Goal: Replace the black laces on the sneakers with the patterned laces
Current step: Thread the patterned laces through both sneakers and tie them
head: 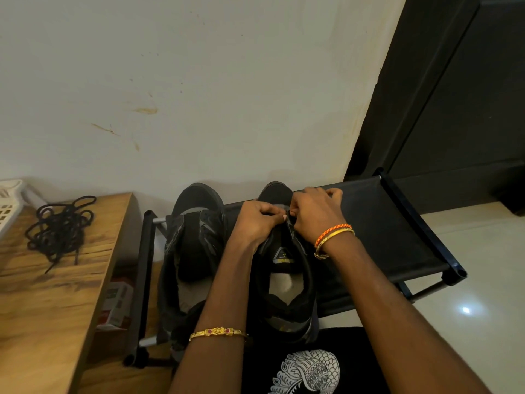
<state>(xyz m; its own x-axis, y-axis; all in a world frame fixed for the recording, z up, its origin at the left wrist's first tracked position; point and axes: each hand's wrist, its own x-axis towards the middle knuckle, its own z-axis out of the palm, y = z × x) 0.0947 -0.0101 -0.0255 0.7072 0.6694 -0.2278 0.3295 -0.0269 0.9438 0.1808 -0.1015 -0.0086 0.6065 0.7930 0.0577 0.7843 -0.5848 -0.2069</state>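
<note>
Two black sneakers stand side by side on a black fabric shoe rack point(377, 223), toes toward the wall. The left sneaker point(193, 245) shows no laces and its tongue is loose. Over the front eyelets of the right sneaker point(287, 282), my left hand point(255, 223) and my right hand point(315, 214) meet, fingers curled and pinching at the eyelet flaps near the toe. What they pinch is hidden between the fingers. A tangled pile of black laces point(61, 228) lies on the wooden table to the left. No patterned laces are in view.
The wooden table point(45, 308) stands left of the rack, with a white plastic basket point(10, 206) at its far corner. A small carton point(116, 302) sits below the table's edge. A white wall rises behind, a dark door point(454, 109) to the right, pale floor tiles beyond the rack.
</note>
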